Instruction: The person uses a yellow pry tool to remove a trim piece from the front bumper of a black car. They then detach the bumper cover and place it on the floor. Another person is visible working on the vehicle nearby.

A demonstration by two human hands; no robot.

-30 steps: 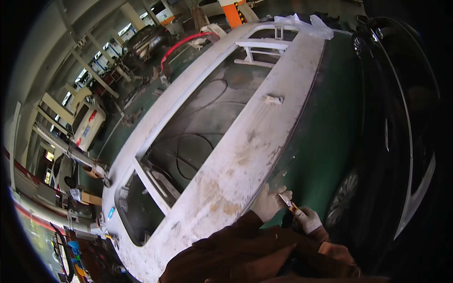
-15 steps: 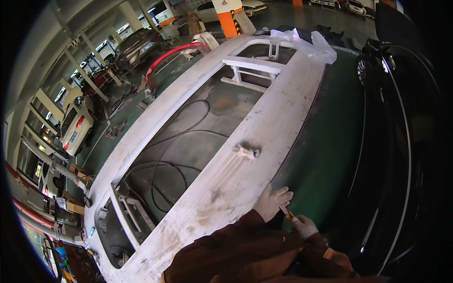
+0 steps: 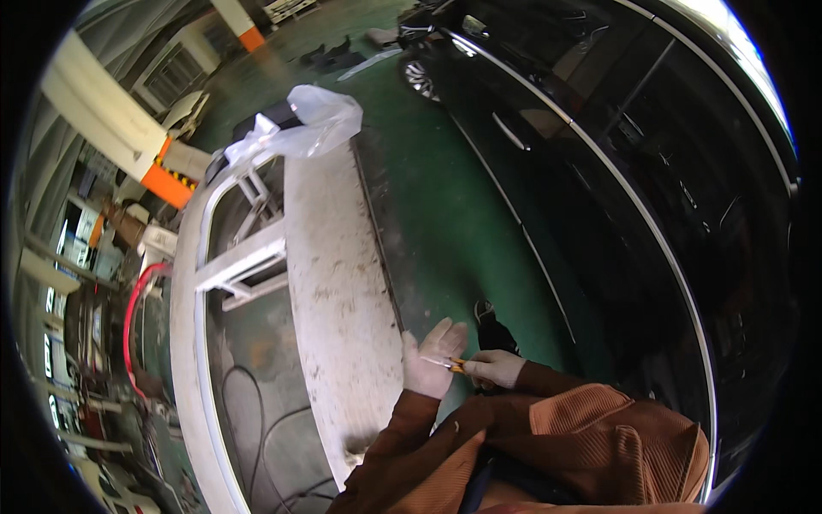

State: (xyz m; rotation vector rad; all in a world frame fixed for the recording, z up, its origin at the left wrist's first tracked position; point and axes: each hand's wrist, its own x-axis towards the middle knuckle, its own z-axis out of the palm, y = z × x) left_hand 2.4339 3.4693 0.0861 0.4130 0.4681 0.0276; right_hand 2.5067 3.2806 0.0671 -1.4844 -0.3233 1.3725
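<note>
My right hand, in a pale glove, is closed on what looks like a utility knife with a yellow-orange and dark handle. Its thin metal blade points left, over the palm of my left hand. That hand, gloved too, is open with thumb and fingers apart, beside the right edge of a long white metal frame. Whether the blade touches the glove I cannot tell. The frame's surface is scuffed and dirty. Partly hidden by my left sleeve, a small pale object lies on it.
A black car stands along my right, beyond a strip of green floor. Clear plastic sheeting is draped over the frame's far end. Dark hoses loop inside the frame. An orange-and-white pillar and a red curved part stand left.
My view has swung to the right along the frame, toward the black car. The knife remains in my right hand, with its blade now across my left palm. A foot now shows on the floor.
</note>
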